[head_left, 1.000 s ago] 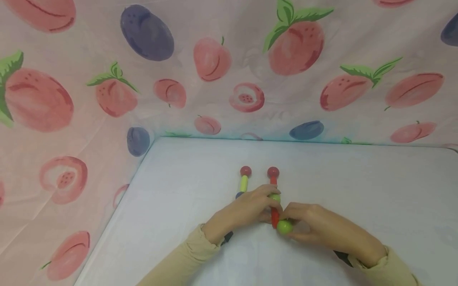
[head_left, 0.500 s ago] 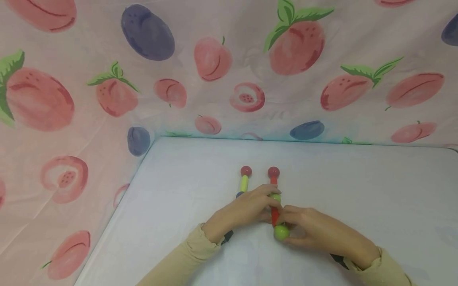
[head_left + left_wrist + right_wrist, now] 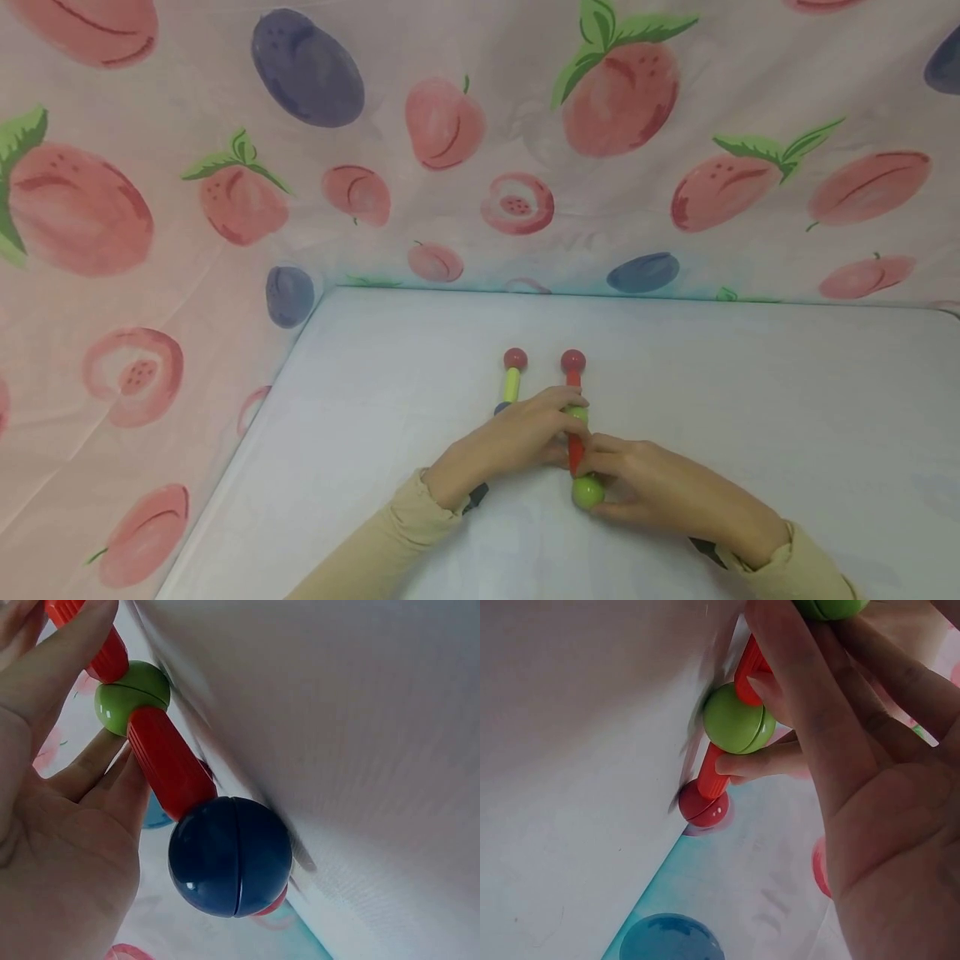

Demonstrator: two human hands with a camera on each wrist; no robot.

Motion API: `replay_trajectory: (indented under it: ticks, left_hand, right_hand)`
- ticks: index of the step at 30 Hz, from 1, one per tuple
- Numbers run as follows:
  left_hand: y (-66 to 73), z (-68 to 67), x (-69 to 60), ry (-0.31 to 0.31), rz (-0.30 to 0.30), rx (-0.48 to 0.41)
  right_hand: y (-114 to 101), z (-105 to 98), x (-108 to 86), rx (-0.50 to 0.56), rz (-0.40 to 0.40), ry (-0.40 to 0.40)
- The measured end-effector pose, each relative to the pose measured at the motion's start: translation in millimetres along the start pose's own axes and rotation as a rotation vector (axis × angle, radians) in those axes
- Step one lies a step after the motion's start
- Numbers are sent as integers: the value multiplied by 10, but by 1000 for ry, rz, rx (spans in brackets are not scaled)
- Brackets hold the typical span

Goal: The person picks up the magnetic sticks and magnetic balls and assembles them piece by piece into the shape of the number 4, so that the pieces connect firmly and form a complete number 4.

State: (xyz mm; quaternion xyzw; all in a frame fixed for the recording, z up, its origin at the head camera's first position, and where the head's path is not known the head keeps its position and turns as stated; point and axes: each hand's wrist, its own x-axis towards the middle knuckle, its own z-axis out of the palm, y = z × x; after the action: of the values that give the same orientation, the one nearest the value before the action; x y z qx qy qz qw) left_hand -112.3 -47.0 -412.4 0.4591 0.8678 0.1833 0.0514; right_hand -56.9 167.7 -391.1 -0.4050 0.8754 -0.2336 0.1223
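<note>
My left hand (image 3: 528,433) pinches a red rod (image 3: 575,454) of a ball-and-rod building toy; its thumb and fingers lie along the rod. Beyond the fingers, a green ball (image 3: 739,720) joins this rod to another red rod (image 3: 714,772), which ends in a red ball (image 3: 573,361). My right hand (image 3: 652,487) pinches a second green ball (image 3: 588,492) at the rod's near end; whether ball and rod touch is hard to see. The left wrist view shows a red rod (image 3: 171,765) between the middle green ball (image 3: 133,697) and a blue ball (image 3: 230,857), beside my left palm.
Left of the red rods, a yellow-green rod (image 3: 512,386) links another red ball (image 3: 515,359) to the blue ball, partly covered by my left hand. All lies on a white tabletop (image 3: 750,375), with a fruit-print cloth (image 3: 525,100) rising behind and at left.
My right hand has moved slightly left and toward the front, bringing its green ball from beside the red rod to the rod's near end. My left hand stays in place.
</note>
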Motion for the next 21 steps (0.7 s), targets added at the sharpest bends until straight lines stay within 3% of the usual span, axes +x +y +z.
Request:
replay_trajectory:
  ticks: [21]
  left_hand:
    - [4,-4,-2,2,-3,17]
  right_hand:
    - [25,39,9,3,-58,66]
